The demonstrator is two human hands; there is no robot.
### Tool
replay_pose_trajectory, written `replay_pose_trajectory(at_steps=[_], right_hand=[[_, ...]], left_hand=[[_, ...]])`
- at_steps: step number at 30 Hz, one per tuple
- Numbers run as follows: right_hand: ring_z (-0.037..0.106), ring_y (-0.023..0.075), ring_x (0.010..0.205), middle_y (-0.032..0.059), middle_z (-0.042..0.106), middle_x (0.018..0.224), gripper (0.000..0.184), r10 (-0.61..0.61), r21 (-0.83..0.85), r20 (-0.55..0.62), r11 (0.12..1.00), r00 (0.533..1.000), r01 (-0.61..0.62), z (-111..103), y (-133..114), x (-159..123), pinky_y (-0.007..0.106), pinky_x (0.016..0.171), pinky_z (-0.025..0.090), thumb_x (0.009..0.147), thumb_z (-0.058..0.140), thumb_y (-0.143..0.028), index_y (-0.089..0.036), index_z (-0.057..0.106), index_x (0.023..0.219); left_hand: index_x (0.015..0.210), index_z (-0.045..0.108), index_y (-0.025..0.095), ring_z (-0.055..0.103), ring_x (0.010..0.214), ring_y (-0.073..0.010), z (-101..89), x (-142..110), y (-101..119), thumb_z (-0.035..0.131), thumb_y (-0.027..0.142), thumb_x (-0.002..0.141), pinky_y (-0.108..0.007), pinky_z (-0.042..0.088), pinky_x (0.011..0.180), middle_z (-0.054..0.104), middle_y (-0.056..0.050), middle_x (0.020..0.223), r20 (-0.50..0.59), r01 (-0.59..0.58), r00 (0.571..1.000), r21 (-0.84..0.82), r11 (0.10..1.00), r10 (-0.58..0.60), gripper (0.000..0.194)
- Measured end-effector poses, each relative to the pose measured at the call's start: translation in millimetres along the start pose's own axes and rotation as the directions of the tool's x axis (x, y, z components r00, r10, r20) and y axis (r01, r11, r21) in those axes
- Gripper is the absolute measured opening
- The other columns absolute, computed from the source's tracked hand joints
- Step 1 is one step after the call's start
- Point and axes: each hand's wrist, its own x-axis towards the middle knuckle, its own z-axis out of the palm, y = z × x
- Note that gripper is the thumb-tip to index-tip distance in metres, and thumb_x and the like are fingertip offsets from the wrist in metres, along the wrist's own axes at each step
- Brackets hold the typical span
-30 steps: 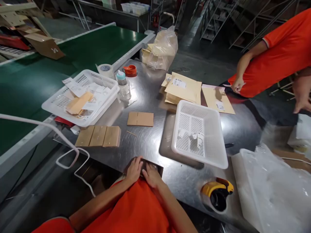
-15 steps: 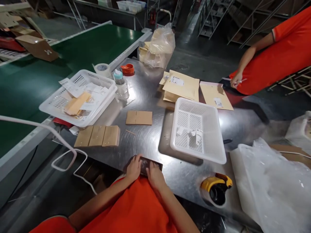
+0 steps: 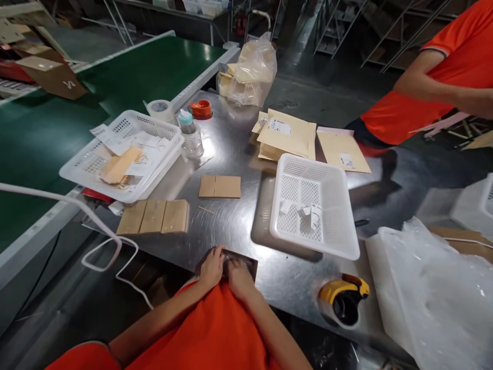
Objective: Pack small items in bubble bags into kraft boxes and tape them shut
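At the table's near edge, close to my body, sits a small dark brown open box, flat and shallow, with something shiny and clear like plastic inside. My left hand grips its left side, fingers bent over the edge. Curled fingers of my right hand press down into the middle of it; what they hold, if anything, is hidden. Beyond my hands lie a flat brown cardboard piece and a row of folded cardboard pieces.
A white basket with small labels stands right of centre, padded envelopes behind it. Another white basket holds papers at left. A yellow tape dispenser sits at right. A co-worker's arm shows at upper right.
My right hand has shifted slightly left and its fingers now reach into the box. My left hand stays put. The co-worker's arm has swung to the right, away from the table.
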Motion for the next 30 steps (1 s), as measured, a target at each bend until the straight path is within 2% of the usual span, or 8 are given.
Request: replay_pose_trajectory(at_steps=[5,10,16,20,22,25,28,30], right_hand=[[0.064,0.0274,0.103,0.0147,0.069,0.113,0.034,0.031,0.028,0.061,0.999,0.998,-0.033,-6.6,17.4,13.5,0.039,0.089,0.048,0.093,0.04,-0.026,-0.014,0.066,0.111],[0.056,0.024,0.118,0.0156,0.064,0.124,0.038,0.023,0.004,-0.114,1.0,0.993,-0.023,-5.1,23.7,-12.5,0.031,0.098,0.042,0.089,0.037,-0.009,-0.012,0.064,0.116],[0.067,0.0314,0.092,0.0216,0.072,0.096,0.033,0.102,-0.079,-0.043,0.991,0.994,-0.105,-12.9,12.5,-3.5,0.038,0.078,0.051,0.08,0.043,-0.006,-0.008,0.071,0.099],[0.065,0.0246,0.096,0.0143,0.069,0.106,0.04,0.148,0.125,-0.287,0.985,0.946,-0.116,-8.8,42.8,-25.7,0.036,0.083,0.051,0.09,0.033,-0.013,-0.017,0.065,0.113],[0.065,0.0221,0.088,0.0134,0.064,0.111,0.039,0.252,0.402,-0.377,0.911,0.891,-0.088,5.2,67.1,-39.4,0.036,0.08,0.053,0.09,0.036,-0.021,-0.018,0.059,0.121],[0.064,0.0197,0.074,0.0101,0.061,0.108,0.049,0.303,0.793,-0.203,0.609,0.931,-0.026,30.1,95.7,-45.2,0.036,0.067,0.056,0.082,0.049,-0.03,-0.02,0.047,0.131],[0.063,0.018,0.072,0.0045,0.058,0.102,0.058,0.233,0.944,-0.085,0.329,0.969,0.004,43.9,106.0,-36.2,0.034,0.062,0.055,0.076,0.058,-0.036,-0.026,0.041,0.131],[0.061,0.0167,0.072,0.0018,0.057,0.098,0.062,0.211,0.958,-0.082,0.286,0.974,0.019,45.0,105.6,-27.8,0.033,0.064,0.054,0.07,0.064,-0.035,-0.027,0.042,0.127]], left_hand=[[0.129,0.046,0.019,0.058,0.111,-0.0241,-1.5,0.0,0.6,0.026,0.024,0.096,-0.038,0.047,0.092,0.059,-0.012,0.123,0.029,0.003,1.0,0.035,0.999,-0.004,0.039],[0.128,0.047,0.02,0.059,0.108,-0.0239,-0.6,0.1,-0.1,0.026,0.025,0.096,-0.037,0.048,0.089,0.059,-0.012,0.122,0.028,-0.009,1.0,0.041,0.999,0.008,0.038],[0.128,0.046,0.022,0.059,0.109,-0.0235,-0.5,0.8,-1.8,0.026,0.024,0.096,-0.037,0.048,0.089,0.058,-0.011,0.123,0.034,0.019,0.999,0.055,0.998,-0.021,0.038],[0.127,0.047,0.022,0.056,0.113,-0.0237,-2.0,0.5,-2.2,0.025,0.027,0.097,-0.037,0.046,0.093,0.057,-0.01,0.121,0.026,-0.001,1.0,0.085,0.996,-0.002,0.038],[0.127,0.048,0.022,0.055,0.114,-0.0238,-2.2,-0.2,-1.8,0.025,0.028,0.097,-0.038,0.045,0.095,0.056,-0.01,0.121,0.024,-0.011,1.0,0.08,0.997,0.009,0.038],[0.127,0.047,0.022,0.057,0.11,-0.0244,-2.1,1.0,-3.2,0.028,0.03,0.096,-0.039,0.046,0.093,0.052,-0.011,0.125,0.061,0.016,0.998,0.023,1.0,-0.017,0.038],[0.128,0.048,0.023,0.056,0.113,-0.0242,-8.8,8.6,-10.6,0.037,0.034,0.093,-0.038,0.045,0.097,0.051,-0.011,0.126,0.138,0.008,0.99,-0.089,0.996,0.005,0.039],[0.126,0.053,0.024,0.056,0.113,-0.023,-19.7,17.2,-18.7,0.044,0.037,0.091,-0.035,0.045,0.096,0.054,-0.009,0.125,0.23,0.019,0.973,-0.202,0.979,0.028,0.039]])
